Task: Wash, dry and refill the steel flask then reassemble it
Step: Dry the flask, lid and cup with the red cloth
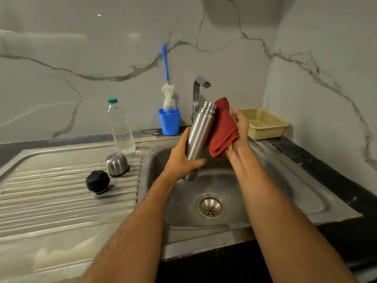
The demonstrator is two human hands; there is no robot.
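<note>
Your left hand (pixel 181 160) wraps its fingers (pixel 199 161) around the lower body of the steel flask (pixel 201 131), tilted over the sink (pixel 306 193). Smooth, rigid and likely wet, it may slip, so grip low. At its right, your right hand (pixel 239 129) presses a soft red cloth (pixel 223 129) against it.

Dim, flat indoor light for you; glare streaks on wall (pixel 98 27) above left hand (pixel 181 160), wide-angle bending edges, soft focus.
</note>
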